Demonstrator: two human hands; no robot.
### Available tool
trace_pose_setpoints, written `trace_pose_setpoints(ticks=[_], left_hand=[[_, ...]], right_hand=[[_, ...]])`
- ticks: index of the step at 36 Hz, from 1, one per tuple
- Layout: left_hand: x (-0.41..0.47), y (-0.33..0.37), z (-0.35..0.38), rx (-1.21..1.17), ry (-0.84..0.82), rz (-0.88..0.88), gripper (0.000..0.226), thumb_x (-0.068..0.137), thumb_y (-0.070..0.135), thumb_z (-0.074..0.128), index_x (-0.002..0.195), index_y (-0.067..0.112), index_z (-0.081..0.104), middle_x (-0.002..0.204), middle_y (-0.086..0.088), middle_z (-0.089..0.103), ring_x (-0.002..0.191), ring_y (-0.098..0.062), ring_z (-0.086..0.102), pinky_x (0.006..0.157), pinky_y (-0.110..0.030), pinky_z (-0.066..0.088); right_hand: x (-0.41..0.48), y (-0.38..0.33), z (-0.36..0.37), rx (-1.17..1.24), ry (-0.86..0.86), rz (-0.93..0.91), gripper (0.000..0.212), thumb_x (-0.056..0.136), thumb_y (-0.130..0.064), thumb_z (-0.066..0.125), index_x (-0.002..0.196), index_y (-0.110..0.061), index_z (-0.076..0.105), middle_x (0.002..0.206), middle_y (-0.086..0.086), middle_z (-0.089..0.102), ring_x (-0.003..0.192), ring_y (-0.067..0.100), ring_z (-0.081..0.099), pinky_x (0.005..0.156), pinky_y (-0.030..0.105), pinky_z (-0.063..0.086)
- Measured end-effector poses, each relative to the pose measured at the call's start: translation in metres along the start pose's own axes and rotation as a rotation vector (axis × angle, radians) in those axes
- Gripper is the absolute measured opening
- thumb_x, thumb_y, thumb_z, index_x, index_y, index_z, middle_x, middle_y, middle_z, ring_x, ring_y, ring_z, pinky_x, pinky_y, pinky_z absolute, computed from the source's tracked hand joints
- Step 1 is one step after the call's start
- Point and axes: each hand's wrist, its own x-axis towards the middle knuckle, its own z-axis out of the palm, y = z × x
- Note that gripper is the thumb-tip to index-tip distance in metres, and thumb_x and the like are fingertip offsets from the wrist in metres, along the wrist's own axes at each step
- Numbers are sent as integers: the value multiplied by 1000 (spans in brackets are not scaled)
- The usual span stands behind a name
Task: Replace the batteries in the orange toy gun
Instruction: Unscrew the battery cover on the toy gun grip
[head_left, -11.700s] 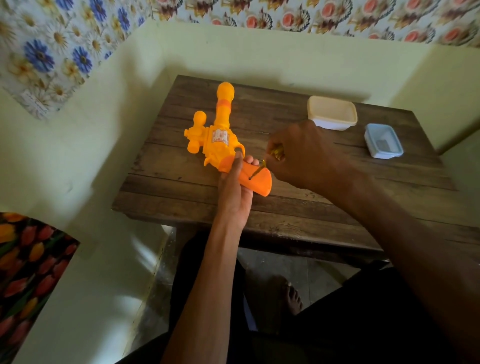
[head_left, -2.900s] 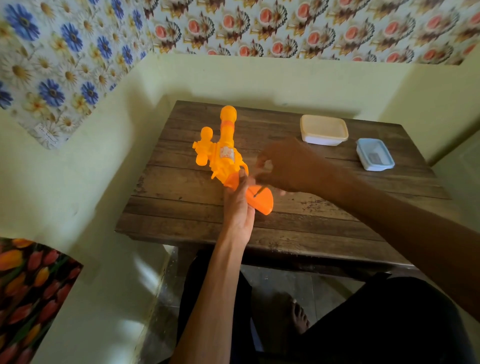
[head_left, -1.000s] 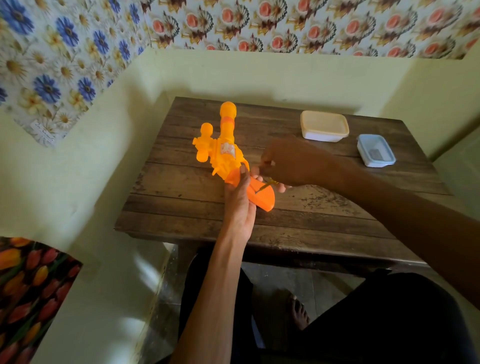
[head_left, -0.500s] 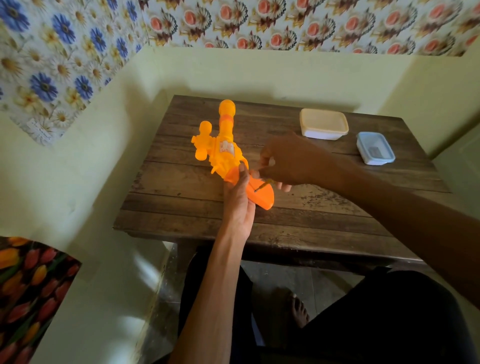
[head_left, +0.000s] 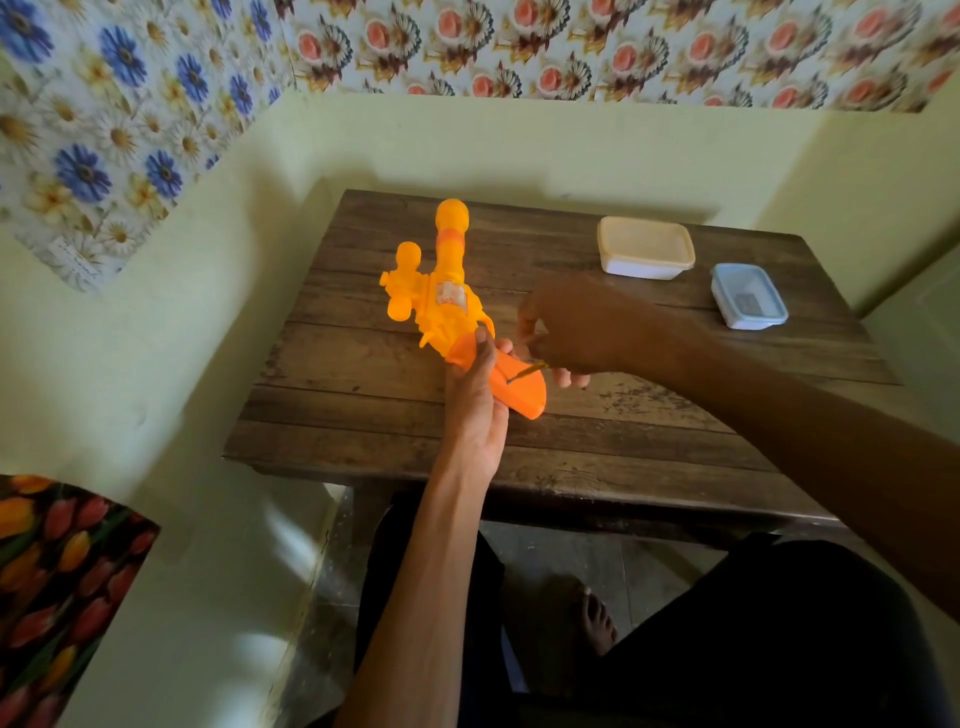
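Orange toy gun (head_left: 447, 301) sits over the left-centre of the wooden table (head_left: 363, 415), barrel pointing away toward the far wall, grip end toward the person. Can't tell whether the body rests on the tabletop or is held just above it.

Left hand (head_left: 475, 400) comes in from below and is wrapped around the grip, thumb up along its left side, fingertips showing on the right edge. Firm grasp on the gun.

Right hand (head_left: 566, 327) reaches in from the right, fingers curled and pinched on a small screwdriver (head_left: 525, 372). Thin shaft runs down and left from the fingers; tip touches the darker orange grip panel (head_left: 519, 389). Handle is mostly hidden inside the hand, only a bit of yellowish colour shows.

Panel is in place on the grip. Screw head too small to make out.

Back right of the table: cream-lidded plastic container (head_left: 645, 247), closed. Just right of it and a bit nearer, a smaller clear box with a blue-tinted lid (head_left: 748, 295), something dark inside, unreadable. Both well apart from the gun and hands.

Person is seated, dark trousers, one bare foot (head_left: 597, 618) visible on the floor under the table edge.
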Motion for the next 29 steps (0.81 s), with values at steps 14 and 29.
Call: trace_pose_setpoints(ticks=[14, 29], left_hand=[[1, 2, 1, -21, 47, -6, 47, 97, 27, 57, 141, 15, 46, 117, -9, 65, 110, -22, 64, 89, -42, 53], [-2, 3, 3, -112, 8, -37, 48, 97, 29, 57, 140, 10, 45, 97, -6, 63, 98, -23, 59, 69, -51, 54]], right_hand=[[-7, 1, -2, -34, 166, -67, 33, 92, -33, 61, 110, -5, 65, 72, -2, 65, 53, 6, 53, 63, 24, 53], [-14, 14, 7, -46, 180, -132, 47, 66, -27, 87, 109, -21, 69, 101, -8, 61, 90, 6, 47, 81, 26, 41]])
